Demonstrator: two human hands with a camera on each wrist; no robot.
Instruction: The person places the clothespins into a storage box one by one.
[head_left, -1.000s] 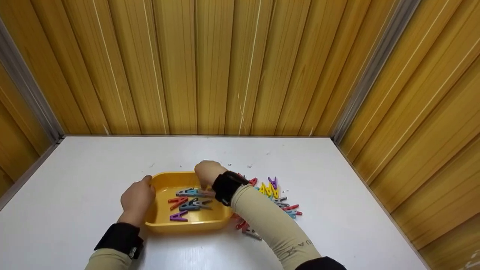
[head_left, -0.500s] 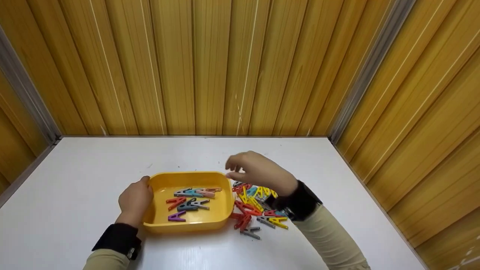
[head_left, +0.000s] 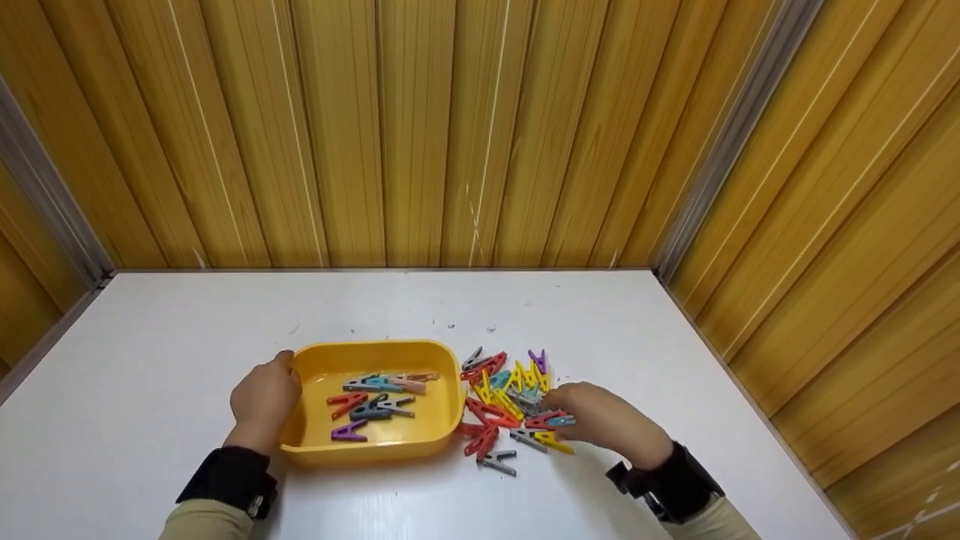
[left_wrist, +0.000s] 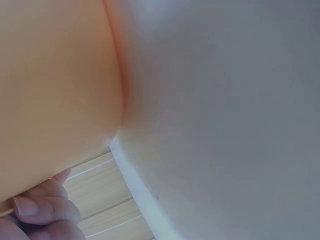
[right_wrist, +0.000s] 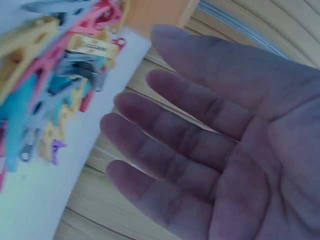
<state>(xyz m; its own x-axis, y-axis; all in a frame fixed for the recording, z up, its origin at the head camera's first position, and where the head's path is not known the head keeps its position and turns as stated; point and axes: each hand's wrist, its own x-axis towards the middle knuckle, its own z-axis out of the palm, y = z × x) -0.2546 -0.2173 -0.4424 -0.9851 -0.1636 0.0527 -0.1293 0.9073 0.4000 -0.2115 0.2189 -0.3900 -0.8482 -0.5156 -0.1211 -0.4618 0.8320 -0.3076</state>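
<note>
Clothespins (head_left: 511, 399) lie heaped on the white table (head_left: 675, 352) just right of the yellow tray (head_left: 450, 390); several more sit inside it. They look light, stiff plastic, smooth and apt to slide, so each is probably best pinched across its 2 flat legs. Colours run red, yellow, teal, grey, purple. The right hand (head_left: 600, 420) reaches the heap's edge, fingers relaxed. The left hand (head_left: 264, 401) grasps the tray's left rim.

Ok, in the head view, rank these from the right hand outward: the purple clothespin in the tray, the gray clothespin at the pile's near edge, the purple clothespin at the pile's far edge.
From the right hand:
1. Gray clothespin, near edge of the pile, just to the hand's left.
2. Purple clothespin on the table, far edge of the pile, beyond the hand. Close to the first; hard to call.
3. Purple clothespin in the yellow tray, at, clearly farthest.
</note>
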